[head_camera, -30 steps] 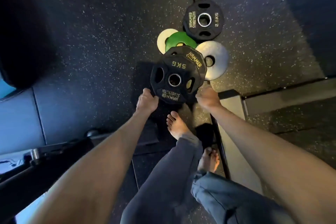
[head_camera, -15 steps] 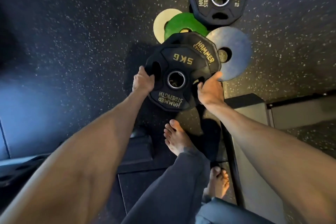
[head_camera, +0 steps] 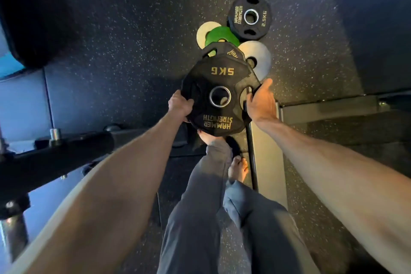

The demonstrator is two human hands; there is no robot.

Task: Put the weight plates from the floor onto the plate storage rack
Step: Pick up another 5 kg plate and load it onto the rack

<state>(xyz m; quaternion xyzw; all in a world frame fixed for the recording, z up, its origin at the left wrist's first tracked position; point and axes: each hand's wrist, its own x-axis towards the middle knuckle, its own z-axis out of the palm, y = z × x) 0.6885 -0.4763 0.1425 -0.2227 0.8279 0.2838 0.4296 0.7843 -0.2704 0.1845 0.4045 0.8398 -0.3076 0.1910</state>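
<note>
The fingers (head_camera: pixel 248 98) of the right hand (head_camera: pixel 260 102) are hooked through a grip slot on the right side of a black 5 kg plate (head_camera: pixel 222 80), with the thumb laid along its outer rim; the left hand (head_camera: pixel 180 104) is clamped on the opposite rim, thumb over the face and the remaining fingers hidden beneath. The plate is thus held between both hands at the centre of the frame, its face tilted toward the camera, gold "5KG" and "HAMMER STRENGTH" lettering seen upside down and a steel ring lining its hub; its lower edge overlaps a bare foot (head_camera: pixel 209 139). Just above it in the frame a second black plate (head_camera: pixel 224 49) is partly covered by the held one. Beyond that, a green plate (head_camera: pixel 220 33) is seen lying over a pale plate (head_camera: pixel 203 32), a grey plate (head_camera: pixel 258 53) lies to the right, and a black 2.5 kg plate (head_camera: pixel 263 18) sits toward the upper centre, all on the speckled rubber floor (head_camera: pixel 133 29). A black metal frame (head_camera: pixel 55 155) with a short silver peg is seen at the left, a grey beam (head_camera: pixel 329 111) at the right, and grey trousers (head_camera: pixel 200 207) at the bottom centre
</note>
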